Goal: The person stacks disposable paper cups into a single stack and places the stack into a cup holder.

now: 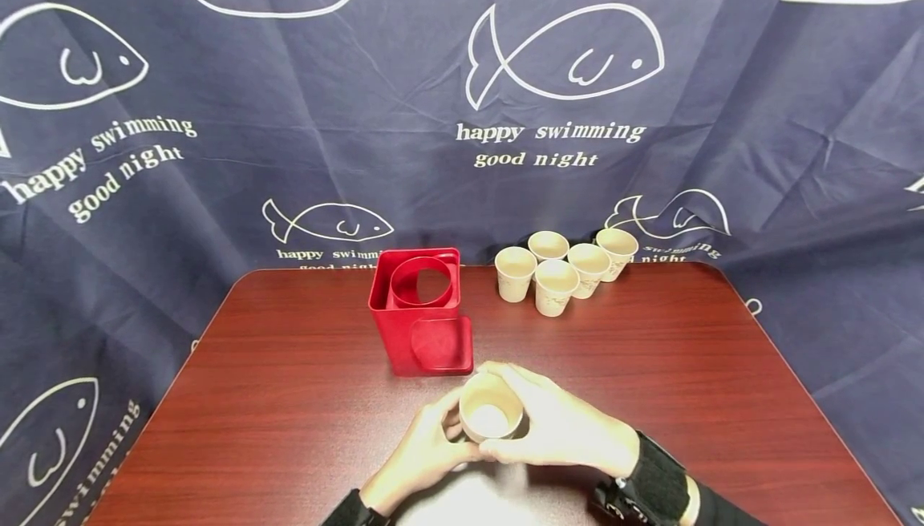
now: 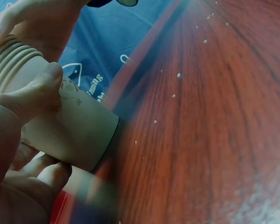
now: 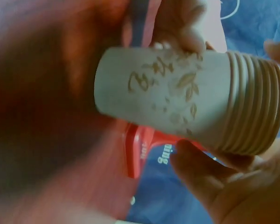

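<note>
- The holder (image 1: 422, 313) stands on the counter (image 1: 289, 398), at mid-depth, left of centre.
- Five cups (image 1: 556, 285) cluster at the back edge, right of the holder.
- The cup stack (image 1: 491, 418) is in front of the holder, between the left hand (image 1: 426, 454) and right hand (image 1: 563, 430).
- A curtain (image 1: 361, 109) hangs behind the counter.

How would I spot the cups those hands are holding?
On the dark red table, look just in front of the red holder. There both hands grip a nested stack of cups; unlike the five single cups standing behind, its rims are layered.
</note>
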The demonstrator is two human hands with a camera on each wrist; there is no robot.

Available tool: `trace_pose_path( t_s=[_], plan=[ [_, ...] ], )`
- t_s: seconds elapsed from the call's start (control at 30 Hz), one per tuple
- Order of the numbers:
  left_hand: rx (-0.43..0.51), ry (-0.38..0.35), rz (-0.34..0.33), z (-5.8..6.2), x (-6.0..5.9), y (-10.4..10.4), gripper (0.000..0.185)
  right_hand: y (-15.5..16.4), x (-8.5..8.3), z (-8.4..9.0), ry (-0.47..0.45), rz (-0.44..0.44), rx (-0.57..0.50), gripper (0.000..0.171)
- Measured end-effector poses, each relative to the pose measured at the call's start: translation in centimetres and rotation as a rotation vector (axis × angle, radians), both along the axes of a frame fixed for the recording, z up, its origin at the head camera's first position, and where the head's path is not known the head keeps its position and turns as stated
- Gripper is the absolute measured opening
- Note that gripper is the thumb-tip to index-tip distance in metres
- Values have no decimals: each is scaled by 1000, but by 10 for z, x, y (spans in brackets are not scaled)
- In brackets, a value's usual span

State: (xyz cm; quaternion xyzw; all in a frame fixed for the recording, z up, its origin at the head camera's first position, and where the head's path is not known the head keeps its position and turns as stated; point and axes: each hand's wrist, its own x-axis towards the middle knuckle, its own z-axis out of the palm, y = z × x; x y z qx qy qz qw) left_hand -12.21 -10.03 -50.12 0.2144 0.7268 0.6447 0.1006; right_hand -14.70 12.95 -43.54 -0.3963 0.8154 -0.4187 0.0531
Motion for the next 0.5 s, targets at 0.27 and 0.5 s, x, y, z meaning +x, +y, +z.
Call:
trace_pose_path(
  t_s=[0.27, 0.5],
  plan=[
    [16, -43, 9, 2, 0, 2, 79, 26, -4, 17, 132, -150, 172, 95],
    [18, -64, 14, 3, 0, 3, 81, 76, -35, 47, 199, -296, 188, 105]
  ],
)
